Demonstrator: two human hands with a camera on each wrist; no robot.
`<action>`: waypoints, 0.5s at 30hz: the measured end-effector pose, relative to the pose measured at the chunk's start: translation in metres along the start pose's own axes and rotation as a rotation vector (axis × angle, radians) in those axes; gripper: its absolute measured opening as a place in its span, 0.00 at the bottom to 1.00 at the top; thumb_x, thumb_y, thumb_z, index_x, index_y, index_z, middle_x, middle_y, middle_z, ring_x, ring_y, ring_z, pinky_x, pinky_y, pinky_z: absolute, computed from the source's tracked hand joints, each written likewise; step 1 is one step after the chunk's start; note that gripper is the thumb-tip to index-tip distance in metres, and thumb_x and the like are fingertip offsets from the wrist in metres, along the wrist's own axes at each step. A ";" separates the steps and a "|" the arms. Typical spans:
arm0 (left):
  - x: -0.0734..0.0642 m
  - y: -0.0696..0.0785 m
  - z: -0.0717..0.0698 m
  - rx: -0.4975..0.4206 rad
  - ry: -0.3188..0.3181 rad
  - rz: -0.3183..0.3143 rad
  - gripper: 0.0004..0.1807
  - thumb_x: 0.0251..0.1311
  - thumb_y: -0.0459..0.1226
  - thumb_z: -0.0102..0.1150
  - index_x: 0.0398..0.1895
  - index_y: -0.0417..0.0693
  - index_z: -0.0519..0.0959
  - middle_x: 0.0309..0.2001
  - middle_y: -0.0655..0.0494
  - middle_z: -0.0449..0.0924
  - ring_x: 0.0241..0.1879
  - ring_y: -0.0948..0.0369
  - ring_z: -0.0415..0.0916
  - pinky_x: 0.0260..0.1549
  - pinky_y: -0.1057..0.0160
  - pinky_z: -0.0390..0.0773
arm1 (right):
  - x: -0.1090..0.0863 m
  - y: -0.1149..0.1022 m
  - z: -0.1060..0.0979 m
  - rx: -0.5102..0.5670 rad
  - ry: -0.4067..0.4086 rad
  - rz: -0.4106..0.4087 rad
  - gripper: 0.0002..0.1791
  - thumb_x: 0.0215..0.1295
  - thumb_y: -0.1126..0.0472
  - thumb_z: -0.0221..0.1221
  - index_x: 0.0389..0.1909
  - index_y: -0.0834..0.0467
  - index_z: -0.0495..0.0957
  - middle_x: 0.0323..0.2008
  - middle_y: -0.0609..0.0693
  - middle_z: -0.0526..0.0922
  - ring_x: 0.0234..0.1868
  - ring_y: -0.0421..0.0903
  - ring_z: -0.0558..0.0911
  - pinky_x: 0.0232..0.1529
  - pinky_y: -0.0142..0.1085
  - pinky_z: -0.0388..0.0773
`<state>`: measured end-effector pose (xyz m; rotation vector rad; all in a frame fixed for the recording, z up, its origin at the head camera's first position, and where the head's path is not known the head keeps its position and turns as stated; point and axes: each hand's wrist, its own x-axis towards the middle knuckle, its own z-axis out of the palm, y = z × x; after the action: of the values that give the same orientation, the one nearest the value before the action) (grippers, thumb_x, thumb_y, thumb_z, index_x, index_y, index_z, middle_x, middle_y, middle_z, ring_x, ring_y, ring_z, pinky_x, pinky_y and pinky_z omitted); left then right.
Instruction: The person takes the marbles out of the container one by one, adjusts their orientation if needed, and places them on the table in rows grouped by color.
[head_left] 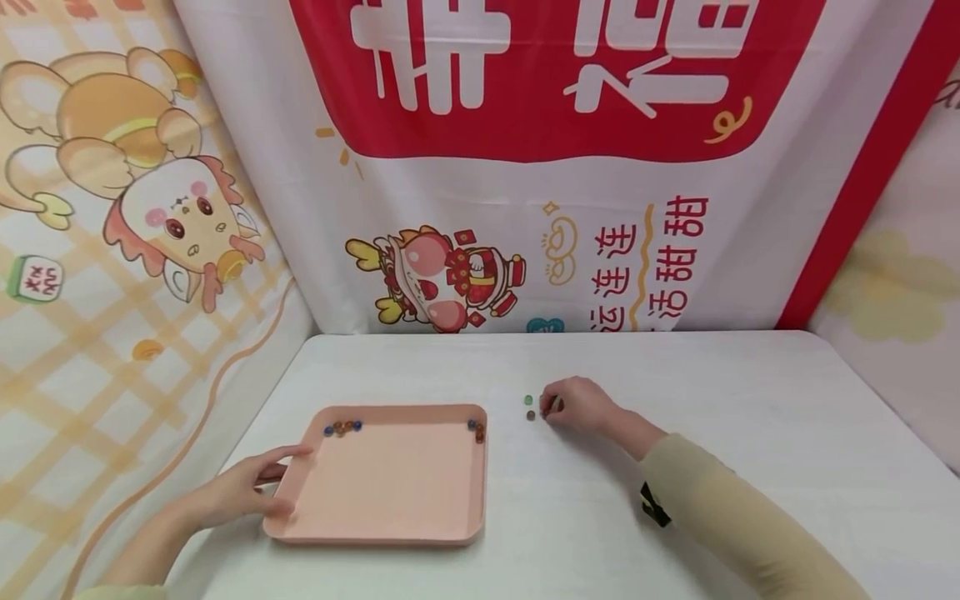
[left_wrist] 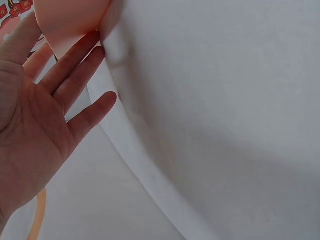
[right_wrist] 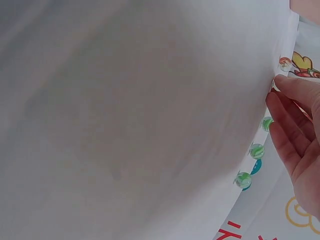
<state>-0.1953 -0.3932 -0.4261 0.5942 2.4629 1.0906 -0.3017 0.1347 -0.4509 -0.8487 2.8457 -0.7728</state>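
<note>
My left hand (head_left: 238,486) is at the left side of a pink tray (head_left: 378,542), thumb and forefinger resting on its rim. In the left wrist view the fingers are long and nearly straight, against the tray's corner (left_wrist: 70,20). My right hand (head_left: 581,406) is low over the white table, right of the tray, its thumb and fingertips brought together round a small marble that they mostly hide. Beside it lie a green marble (head_left: 528,400) and a brown marble (head_left: 531,415). The right wrist view has several clear green marbles (right_wrist: 257,151) in a row and an orange-streaked marble (right_wrist: 285,63) past the fingertips.
Inside the tray, several blue and brown marbles (head_left: 348,426) gather in the far left corner. Blue and brown marbles (head_left: 478,432) also sit in its far right corner. A printed cloth (head_left: 450,183) hangs behind the table (head_left: 675,367), and a checked, cartoon-printed cloth (head_left: 142,333) hangs at the left.
</note>
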 end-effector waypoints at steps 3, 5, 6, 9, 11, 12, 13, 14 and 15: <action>0.000 0.000 0.000 -0.006 0.001 0.003 0.43 0.57 0.37 0.68 0.71 0.32 0.57 0.63 0.28 0.66 0.56 0.52 0.74 0.51 0.33 0.65 | 0.001 0.000 0.001 -0.010 0.001 0.003 0.07 0.57 0.66 0.69 0.29 0.50 0.82 0.29 0.39 0.80 0.29 0.37 0.76 0.36 0.35 0.74; 0.000 0.000 -0.001 -0.015 -0.003 0.006 0.43 0.57 0.37 0.68 0.71 0.32 0.57 0.63 0.27 0.65 0.56 0.49 0.73 0.51 0.33 0.64 | 0.001 0.000 0.002 -0.011 0.004 0.008 0.07 0.57 0.65 0.69 0.29 0.50 0.82 0.29 0.39 0.80 0.29 0.38 0.76 0.36 0.36 0.74; 0.000 0.000 -0.001 -0.017 -0.005 0.005 0.43 0.57 0.37 0.68 0.71 0.32 0.57 0.63 0.28 0.65 0.56 0.48 0.73 0.51 0.33 0.64 | 0.001 0.000 0.003 -0.014 0.004 0.018 0.07 0.57 0.65 0.69 0.29 0.49 0.82 0.29 0.38 0.80 0.29 0.37 0.76 0.36 0.35 0.74; 0.001 0.000 -0.001 -0.017 -0.014 0.008 0.43 0.57 0.37 0.68 0.71 0.32 0.56 0.63 0.28 0.65 0.56 0.51 0.74 0.51 0.34 0.65 | 0.001 0.001 0.004 -0.029 0.008 0.026 0.07 0.57 0.65 0.68 0.29 0.49 0.81 0.29 0.38 0.80 0.30 0.37 0.75 0.37 0.35 0.74; 0.001 0.000 -0.001 -0.018 -0.016 0.011 0.43 0.58 0.37 0.68 0.71 0.32 0.56 0.63 0.28 0.65 0.56 0.57 0.74 0.51 0.35 0.66 | 0.001 0.000 0.004 -0.038 0.012 0.029 0.07 0.57 0.65 0.69 0.29 0.49 0.81 0.28 0.37 0.79 0.30 0.36 0.75 0.37 0.35 0.74; 0.001 -0.001 -0.001 -0.015 -0.013 0.009 0.43 0.57 0.37 0.68 0.71 0.32 0.56 0.63 0.28 0.66 0.55 0.60 0.74 0.51 0.36 0.66 | 0.001 0.000 0.004 -0.042 0.015 0.029 0.07 0.57 0.64 0.69 0.29 0.48 0.81 0.28 0.37 0.79 0.30 0.36 0.75 0.37 0.35 0.74; 0.000 -0.001 0.000 -0.015 -0.012 0.012 0.43 0.57 0.37 0.68 0.71 0.31 0.56 0.63 0.28 0.66 0.55 0.63 0.74 0.50 0.35 0.66 | 0.001 0.000 0.004 -0.043 0.017 0.028 0.07 0.57 0.64 0.69 0.29 0.49 0.81 0.28 0.37 0.79 0.30 0.36 0.75 0.37 0.36 0.74; 0.000 -0.001 0.000 -0.016 -0.011 0.014 0.43 0.57 0.37 0.68 0.71 0.31 0.56 0.63 0.28 0.65 0.54 0.65 0.74 0.50 0.35 0.66 | 0.001 0.000 0.004 -0.045 0.019 0.029 0.07 0.57 0.64 0.69 0.29 0.48 0.81 0.28 0.37 0.79 0.29 0.36 0.75 0.37 0.36 0.74; 0.000 -0.002 0.000 -0.015 -0.010 0.015 0.43 0.57 0.37 0.68 0.71 0.31 0.56 0.63 0.27 0.65 0.54 0.67 0.74 0.50 0.35 0.66 | 0.001 -0.001 0.004 -0.047 0.020 0.029 0.07 0.57 0.64 0.69 0.29 0.48 0.81 0.28 0.37 0.79 0.30 0.36 0.75 0.38 0.36 0.74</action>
<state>-0.1958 -0.3939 -0.4276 0.6137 2.4433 1.1086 -0.3013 0.1320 -0.4538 -0.8080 2.8977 -0.7179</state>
